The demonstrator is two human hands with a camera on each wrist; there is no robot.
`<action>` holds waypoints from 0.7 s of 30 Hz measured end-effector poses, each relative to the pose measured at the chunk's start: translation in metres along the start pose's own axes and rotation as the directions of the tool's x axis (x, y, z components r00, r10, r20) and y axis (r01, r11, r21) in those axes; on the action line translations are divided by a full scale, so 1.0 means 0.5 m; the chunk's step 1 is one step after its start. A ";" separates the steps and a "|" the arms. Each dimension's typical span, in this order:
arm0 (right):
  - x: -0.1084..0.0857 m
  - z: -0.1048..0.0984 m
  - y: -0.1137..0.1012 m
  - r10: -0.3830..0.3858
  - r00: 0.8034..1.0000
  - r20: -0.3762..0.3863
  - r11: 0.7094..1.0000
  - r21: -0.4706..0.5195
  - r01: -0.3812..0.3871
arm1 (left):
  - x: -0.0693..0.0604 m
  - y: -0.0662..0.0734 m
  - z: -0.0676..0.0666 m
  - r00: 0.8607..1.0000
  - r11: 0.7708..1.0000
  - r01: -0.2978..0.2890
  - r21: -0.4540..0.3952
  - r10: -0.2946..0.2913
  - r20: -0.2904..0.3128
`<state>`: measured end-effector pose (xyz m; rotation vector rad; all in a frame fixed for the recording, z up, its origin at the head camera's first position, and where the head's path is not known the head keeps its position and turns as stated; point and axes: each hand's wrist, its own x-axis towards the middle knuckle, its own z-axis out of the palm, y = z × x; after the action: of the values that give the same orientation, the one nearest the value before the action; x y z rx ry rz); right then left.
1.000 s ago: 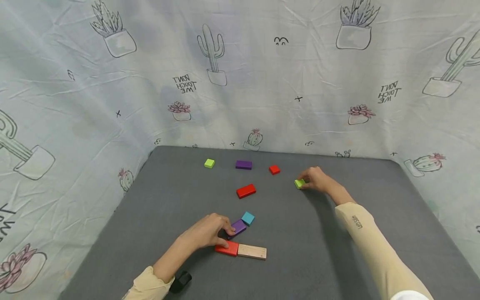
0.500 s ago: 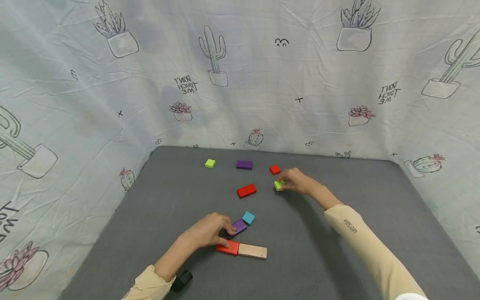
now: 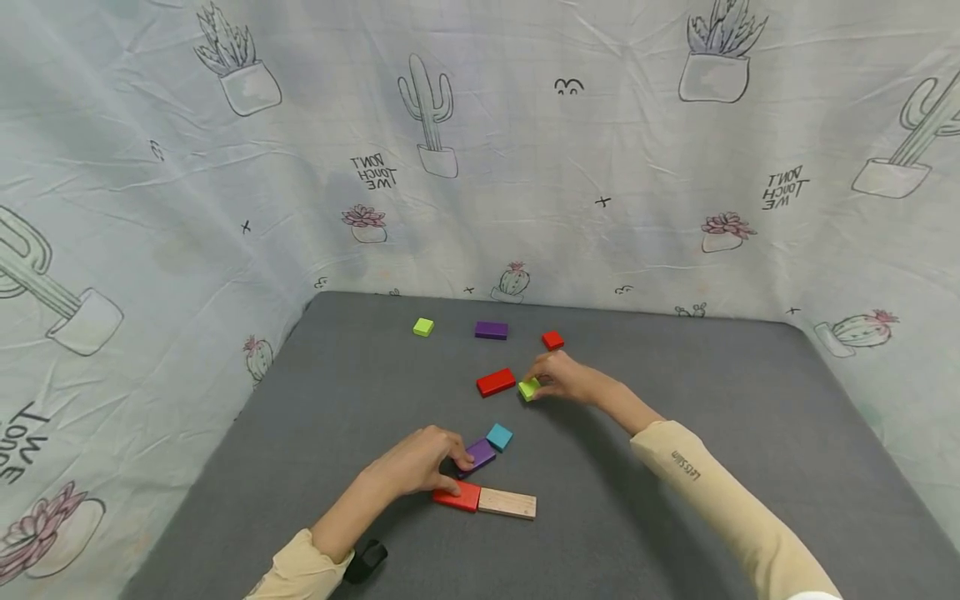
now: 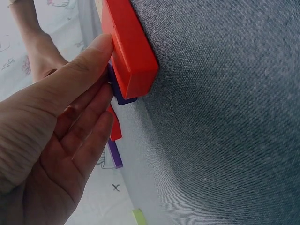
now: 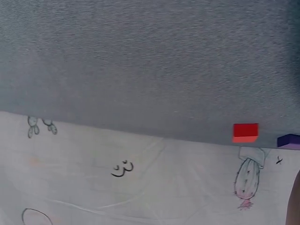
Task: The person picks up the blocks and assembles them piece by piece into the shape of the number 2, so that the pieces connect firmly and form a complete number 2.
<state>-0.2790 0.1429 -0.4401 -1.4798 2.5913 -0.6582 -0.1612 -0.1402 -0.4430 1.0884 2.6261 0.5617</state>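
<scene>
My right hand (image 3: 564, 379) pinches a small lime green block (image 3: 528, 389) between thumb and fingers, just right of a long red block (image 3: 496, 382). My left hand (image 3: 416, 462) has its thumb on a red block (image 3: 459, 496) and its fingertips on a purple block (image 3: 480, 455). That red block meets a plain wooden block (image 3: 507, 503) end to end. A blue block (image 3: 499, 437) lies at the purple block's upper right end. In the left wrist view, the thumb of the left hand (image 4: 61, 108) rests against the red block (image 4: 129, 49), fingers nearly straight.
At the back of the grey table (image 3: 675, 375) lie a lime green block (image 3: 423, 327), a purple block (image 3: 491, 331) and a small red block (image 3: 552, 340). A black object (image 3: 366, 561) lies beside the left sleeve. A printed cloth (image 3: 480, 150) hangs behind the table.
My right hand has moved left and nearer with the lime green block, from the right side to beside the long red block. My left hand has stayed in place.
</scene>
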 end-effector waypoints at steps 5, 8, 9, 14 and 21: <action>0.007 0.008 -0.011 -0.031 1.000 -0.001 0.999 -0.011 0.031 | 0.004 0.000 -0.001 1.000 1.000 0.007 0.003 -0.007 0.009; 0.010 0.010 -0.021 -0.058 0.998 -0.002 0.998 -0.021 0.058 | 0.007 -0.002 -0.002 1.000 1.000 0.010 0.003 -0.010 0.015; 0.011 0.011 -0.024 -0.066 0.998 -0.002 0.998 -0.019 0.066 | 0.008 -0.002 -0.002 1.000 1.000 0.009 0.003 -0.009 0.017; 0.019 0.018 -0.042 -0.099 0.995 0.010 0.995 0.017 0.099 | 0.006 -0.004 -0.002 1.000 1.000 0.006 -0.001 -0.006 0.017; 0.025 0.026 -0.055 -0.092 0.994 0.055 0.996 0.027 0.091 | 0.003 -0.004 0.000 1.000 1.000 0.013 -0.012 -0.013 0.022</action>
<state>-0.2596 0.1162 -0.4390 -1.5938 2.4780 -0.6456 -0.1634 -0.1403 -0.4437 1.0665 2.6060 0.5598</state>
